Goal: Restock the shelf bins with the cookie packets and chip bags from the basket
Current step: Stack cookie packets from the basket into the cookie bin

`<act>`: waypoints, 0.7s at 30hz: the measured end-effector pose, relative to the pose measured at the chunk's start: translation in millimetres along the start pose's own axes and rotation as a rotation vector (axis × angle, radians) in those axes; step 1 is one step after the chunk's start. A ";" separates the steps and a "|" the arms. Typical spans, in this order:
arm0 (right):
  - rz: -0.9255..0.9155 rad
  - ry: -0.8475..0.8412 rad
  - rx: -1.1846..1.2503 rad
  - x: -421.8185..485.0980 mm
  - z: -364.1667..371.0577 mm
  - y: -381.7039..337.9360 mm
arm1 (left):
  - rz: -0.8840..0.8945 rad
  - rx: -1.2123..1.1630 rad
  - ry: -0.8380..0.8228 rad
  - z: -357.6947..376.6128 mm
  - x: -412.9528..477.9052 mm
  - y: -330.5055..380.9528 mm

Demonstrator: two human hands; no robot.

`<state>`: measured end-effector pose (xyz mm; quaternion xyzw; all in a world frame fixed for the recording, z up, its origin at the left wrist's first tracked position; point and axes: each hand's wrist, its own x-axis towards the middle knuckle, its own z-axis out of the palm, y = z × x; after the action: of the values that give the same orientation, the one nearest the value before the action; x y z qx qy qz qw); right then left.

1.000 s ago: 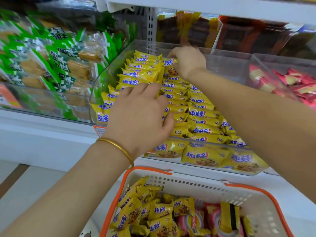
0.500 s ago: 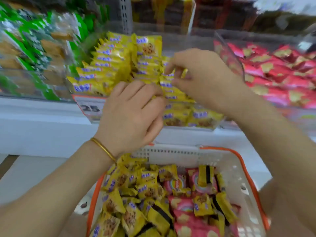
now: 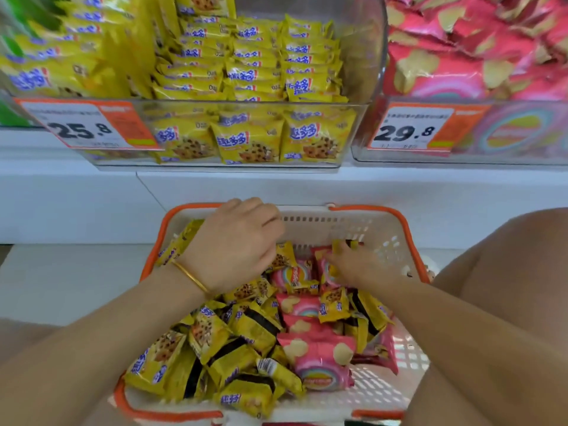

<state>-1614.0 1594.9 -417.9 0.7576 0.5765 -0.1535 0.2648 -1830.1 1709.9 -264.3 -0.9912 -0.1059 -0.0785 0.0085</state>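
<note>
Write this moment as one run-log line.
left hand: in basket, over cookie packets | right hand: in basket, at chip bag | grips: unclear

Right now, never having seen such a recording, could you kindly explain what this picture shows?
There is no machine here: a person wears a camera on the head, looking down at their own two bare hands. The left hand, with a gold bangle, and the right hand both reach into a basket of yellow cookie packets and pink chip bags. Whether either hand grips anything is hidden. Above, the cookie bin is well stocked, and the chip bin stands to its right.
</note>
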 end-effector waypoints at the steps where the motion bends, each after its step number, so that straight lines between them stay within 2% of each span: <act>1: 0.025 -0.012 -0.015 1.9 5.6 -6.0 | -0.004 -0.001 -0.009 2.3 0.0 -1.3; 4: 0.045 -0.035 -0.115 1.6 9.6 -13.8 | -0.009 -0.008 -0.044 6.6 0.3 -7.1; 7: 0.023 0.054 -0.007 -2.1 -18.8 -12.9 | -0.013 -0.028 -0.080 6.8 1.4 -10.5; 8: -0.011 0.073 0.145 -4.6 -28.5 -14.4 | -0.027 -0.045 -0.090 4.9 2.4 -10.2; 9: -0.045 0.060 0.396 -9.9 -42.8 -15.5 | -0.052 -0.075 -0.098 3.2 3.5 -9.0; 11: -0.110 -0.042 0.919 -21.3 -79.4 -16.0 | -0.151 -0.187 -0.110 4.9 6.6 -9.2; 12: -0.140 -0.099 1.099 -28.2 -96.0 -16.5 | -0.215 -0.263 -0.157 5.3 8.1 -9.4; 15: -0.276 -0.137 1.299 -51.4 -131.1 -14.3 | -0.341 -0.434 -0.247 0.5 11.6 -9.5; 18: -0.355 -0.143 1.433 -68.6 -146.7 -13.5 | -0.413 -0.615 -0.248 -5.4 12.4 -11.7; 21: -0.368 -0.139 1.517 -77.5 -150.4 -14.1 | -0.449 -0.805 -0.177 -9.9 11.0 -12.3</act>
<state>-1660.7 1623.2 -257.2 0.6125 0.4123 -0.5940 -0.3194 -1823.6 1724.0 -252.8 -0.8710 -0.2793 -0.0286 -0.4032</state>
